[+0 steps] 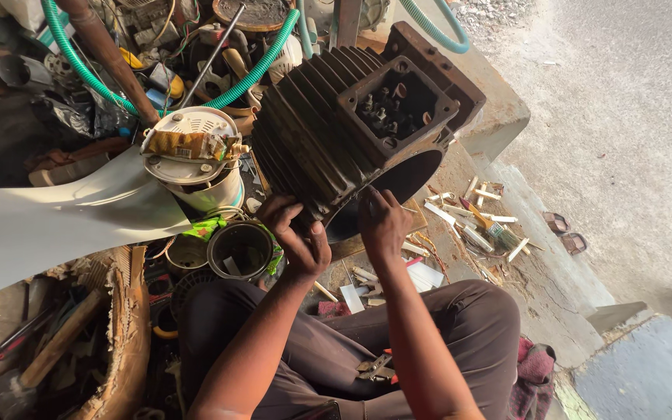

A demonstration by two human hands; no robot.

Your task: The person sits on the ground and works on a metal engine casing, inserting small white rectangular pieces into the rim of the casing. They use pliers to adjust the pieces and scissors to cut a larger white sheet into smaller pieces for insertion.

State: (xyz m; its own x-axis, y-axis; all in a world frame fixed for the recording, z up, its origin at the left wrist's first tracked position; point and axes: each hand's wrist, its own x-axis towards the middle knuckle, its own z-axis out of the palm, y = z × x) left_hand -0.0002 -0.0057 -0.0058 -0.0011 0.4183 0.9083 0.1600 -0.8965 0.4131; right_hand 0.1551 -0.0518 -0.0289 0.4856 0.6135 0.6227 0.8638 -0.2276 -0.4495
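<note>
Two bare hands steady a dark, finned motor housing [336, 132] tilted on the ground before a seated person: the left hand [299, 237] is clamped over the lower fins, while the right hand [383, 222] grips the rim of the housing's round open end, fingers curled over the edge. The square terminal box [397, 105] on the housing's upper face stands open, showing bolts and wire ends inside. Left of the housing lies a white fan motor [196, 159] with a pale blade [56, 218] attached. Just below that, near the housing's bottom left, sits a round black container [241, 249], its contents hard to make out. Right of the housing, pale strips and scraps [468, 214] litter the concrete. Pliers [375, 365] rest on the person's lap below the housing.
</note>
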